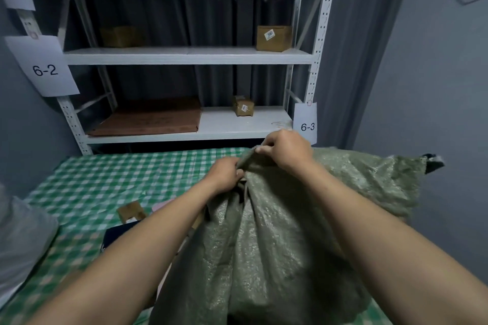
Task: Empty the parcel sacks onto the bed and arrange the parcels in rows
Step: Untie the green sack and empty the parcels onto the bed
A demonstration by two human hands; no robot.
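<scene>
Where the view began at the far left, a grey cloth bundle (23,235) lay at the edge of the bed (79,179), which had a green-and-white checked cover. Above it, a paper label marked 6-2 (45,68) hung on the post of a white metal rack (184,55) standing behind the bed. A flat brown cardboard sheet (148,119) lay on the left of the rack's lowest shelf.

Three parcels lay on the bed just left of the left forearm: a small brown carton (130,212), a dark flat packet (118,235) nearer the camera, and a pink packet (162,204) partly hidden by the arm.

The left grip (224,174) was clenched on a gathered fold of the green woven sack (264,240). The sack lay on the right part of the bed, running from the near edge of the view to the far right. Behind it, a small taped box (243,105) stood on the lowest shelf.

The right grip (285,150), just beyond and above the left, pinched the sack's bunched edge between thumb and fingers. A labelled box (273,38) stood at the right end of the middle shelf. A label marked 6-3 (306,124) hung on the right post. Grey curtain (351,60) and wall closed the right side.
</scene>
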